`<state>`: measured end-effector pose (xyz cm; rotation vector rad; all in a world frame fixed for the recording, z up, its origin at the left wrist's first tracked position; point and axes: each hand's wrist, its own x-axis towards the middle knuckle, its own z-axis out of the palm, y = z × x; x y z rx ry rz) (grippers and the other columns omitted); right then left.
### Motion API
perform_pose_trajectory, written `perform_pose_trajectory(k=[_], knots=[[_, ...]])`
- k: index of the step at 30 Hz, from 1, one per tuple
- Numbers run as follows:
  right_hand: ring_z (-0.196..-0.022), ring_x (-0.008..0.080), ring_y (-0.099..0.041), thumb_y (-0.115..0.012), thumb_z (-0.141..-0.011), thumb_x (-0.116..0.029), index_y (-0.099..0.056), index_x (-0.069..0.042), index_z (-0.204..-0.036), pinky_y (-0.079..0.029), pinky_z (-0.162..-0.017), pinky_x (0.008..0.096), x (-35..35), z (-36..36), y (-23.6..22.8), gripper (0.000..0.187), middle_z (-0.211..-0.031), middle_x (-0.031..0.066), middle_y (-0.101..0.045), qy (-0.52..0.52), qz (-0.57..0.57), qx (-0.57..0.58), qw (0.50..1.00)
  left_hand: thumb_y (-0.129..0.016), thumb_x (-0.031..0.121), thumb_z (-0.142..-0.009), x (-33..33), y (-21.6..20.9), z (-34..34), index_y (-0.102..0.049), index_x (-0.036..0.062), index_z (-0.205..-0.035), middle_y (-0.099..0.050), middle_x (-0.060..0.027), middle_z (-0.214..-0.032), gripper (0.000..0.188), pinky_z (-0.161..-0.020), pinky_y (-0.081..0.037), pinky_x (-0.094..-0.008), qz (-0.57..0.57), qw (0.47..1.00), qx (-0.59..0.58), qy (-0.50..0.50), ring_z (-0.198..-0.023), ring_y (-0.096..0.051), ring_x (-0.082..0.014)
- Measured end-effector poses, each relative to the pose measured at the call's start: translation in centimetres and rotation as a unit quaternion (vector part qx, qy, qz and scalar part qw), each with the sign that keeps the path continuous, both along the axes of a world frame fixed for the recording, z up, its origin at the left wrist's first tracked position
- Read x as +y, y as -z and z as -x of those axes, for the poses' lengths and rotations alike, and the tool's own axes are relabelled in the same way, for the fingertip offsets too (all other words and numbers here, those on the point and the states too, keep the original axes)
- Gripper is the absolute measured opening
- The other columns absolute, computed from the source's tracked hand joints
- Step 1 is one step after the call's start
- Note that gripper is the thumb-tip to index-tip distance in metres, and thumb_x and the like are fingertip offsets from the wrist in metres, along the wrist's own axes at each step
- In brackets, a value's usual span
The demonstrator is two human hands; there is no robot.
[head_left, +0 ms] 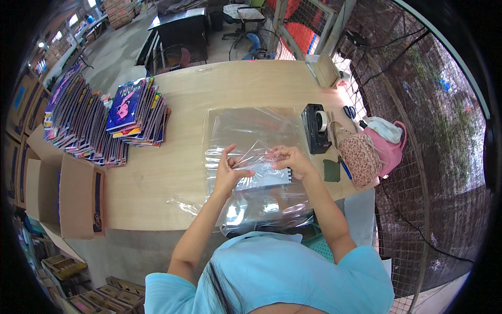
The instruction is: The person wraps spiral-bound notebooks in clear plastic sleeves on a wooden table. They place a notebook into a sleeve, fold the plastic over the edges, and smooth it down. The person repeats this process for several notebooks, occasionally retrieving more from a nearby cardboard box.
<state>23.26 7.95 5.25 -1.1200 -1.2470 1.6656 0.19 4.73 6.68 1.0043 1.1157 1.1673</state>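
A large clear plastic sheet (251,125) lies wrinkled on the table in front of me, its near part hanging over the front edge. Under the plastic, between my hands, is a white-paged spiral notebook (264,179) with black binding along its right side. My right hand (294,161) pinches a raised fold of the plastic. My left hand (228,170) is at the other end of that fold, index finger lifted and thumb over the notebook, with plastic in the curled fingers. What lies beneath the glare is hard to make out.
Stacks of spiral notebooks (86,118) stand on the left, beside an open cardboard box (81,196). To the right are a black tape dispenser (315,128), scissors (350,111), a green piece (331,170), a patterned pouch (358,157) and a pink bag (387,149). Wire mesh borders the right.
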Motion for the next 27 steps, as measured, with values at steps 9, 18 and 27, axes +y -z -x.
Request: perform_pose_trajectory(k=[9, 18, 27], knots=[[-0.096, 0.0261, -0.062, -0.071, -0.065, -0.004, -0.072, -0.011, -0.085, -0.031, -0.106, 0.0477, -3.9, 4.6, -7.7, 0.021, -0.117, 0.0089, -0.055, 0.060, -0.470, -0.393, 0.788, -0.061, -0.017, -0.060, 1.9, 3.0, -0.3, -0.064, 0.0012, -0.063, -0.067, -0.0082, -0.074, 0.018, -0.073, -0.048, -0.0295, -0.149, 0.987, 0.062, 0.002, -0.077, -0.061, -0.0173], [-0.085, 0.0153, -0.065, -0.075, -0.068, -0.002, -0.071, -0.014, -0.076, -0.022, -0.110, 0.0513, -8.4, 7.9, -0.6, 0.014, -0.075, -0.0013, -0.063, 0.277, -0.410, -0.263, 0.828, -0.059, -0.018, -0.062, 1.2, 3.0, -1.2, -0.062, 0.0010, -0.061, -0.064, -0.0077, -0.069, 0.019, -0.072, -0.048, -0.0282, -0.128, 0.989, -0.006, -0.074, -0.079, -0.061, -0.0162], [-0.099, 0.0145, -0.062, -0.070, -0.074, -0.008, -0.071, -0.018, -0.099, -0.012, -0.112, 0.0541, -8.2, 5.0, 4.6, 0.027, -0.095, -0.0030, -0.064, 0.184, -0.594, -0.378, 0.686, -0.074, 0.002, -0.072, 4.2, -1.1, 3.8, -0.055, 0.0060, -0.128, -0.062, -0.0128, -0.112, 0.059, -0.087, -0.046, -0.0351, -0.070, 0.934, -0.043, 0.347, -0.104, -0.057, -0.0217]])
